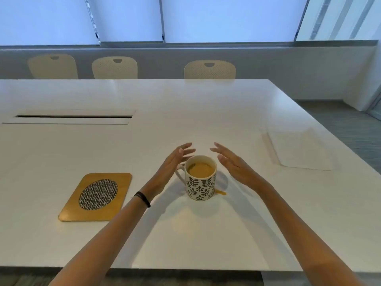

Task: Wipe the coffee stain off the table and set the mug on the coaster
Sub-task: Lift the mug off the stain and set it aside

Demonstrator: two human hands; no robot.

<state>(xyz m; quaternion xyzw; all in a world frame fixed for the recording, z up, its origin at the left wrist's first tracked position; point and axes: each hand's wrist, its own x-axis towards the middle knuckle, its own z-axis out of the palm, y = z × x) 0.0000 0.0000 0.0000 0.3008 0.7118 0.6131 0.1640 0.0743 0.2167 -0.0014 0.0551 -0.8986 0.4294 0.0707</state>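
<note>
Near the middle of the white tabletop (pixel 206 112) we see a white ceramic mug with a dark leaf pattern (pixel 201 185), upright and filled almost to the brim with light brown coffee. Its handle points toward our left. At the foot of the mug on our right lies a small tan coffee stain (pixel 221 192), touching the base. Our left hand (pixel 175 162) hangs just beside the handle with its grip open, fingers spread and empty. Our right hand (pixel 233 164) mirrors it on the other side, grip likewise open and holding nothing; neither hand clearly touches the mug. A black band (pixel 142 198) circles our left wrist. Well to the left of the mug rests a golden rounded-rectangle coaster with a woven oval centre (pixel 97 196), flat and bare. To the right, farther back, lies a folded white cloth (pixel 299 150), hard to make out against the surface. A long cable slot (pixel 74 116) opens at left, and 3 cream chairs (pixel 209 70) stand along the far edge.
</note>
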